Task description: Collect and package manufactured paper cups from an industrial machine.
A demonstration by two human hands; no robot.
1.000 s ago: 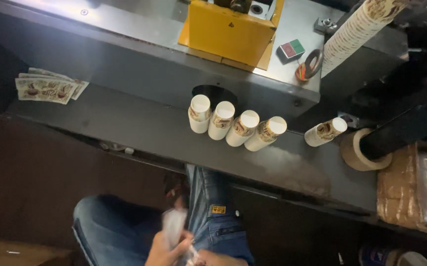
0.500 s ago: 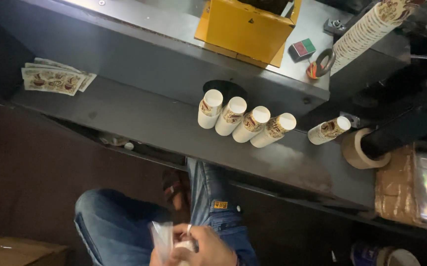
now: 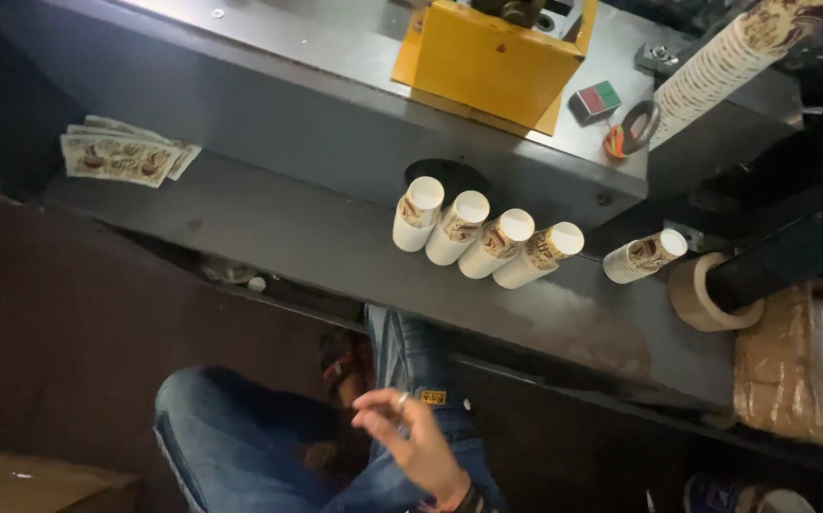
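The head camera looks down past a dark metal shelf (image 3: 269, 223) to the person's lap. One hand (image 3: 411, 439) shows near the bottom edge, above the jeans-clad thighs (image 3: 240, 446). Which hand it is cannot be told for certain; by the wrist coming up from the lower right it reads as the right hand. The palm faces upward and to the left, and the fingers (image 3: 378, 404) are spread and loosely curled, grasping nothing. A ring sits on one finger, and a dark band circles the wrist. The other hand is out of sight.

Well above the hand, four paper cups (image 3: 483, 237) lie on their sides in a touching row on the shelf, white bases toward the camera, with brown and cream printed patterns on their walls. A fifth cup (image 3: 646, 256) of the same kind lies apart to their right, just beside a roll of tan tape (image 3: 701, 299). At the shelf's far left lies a small fan of flat printed cup blanks (image 3: 122, 154), cream with brown figures. On the grey machine top stands a yellow box housing (image 3: 488, 62), with a small red-and-green block (image 3: 594, 100) to its right. A long nested stack of printed cups (image 3: 725, 62) slants across the upper right corner. A crinkled brown wrapped package (image 3: 780, 366) lies at the right edge.
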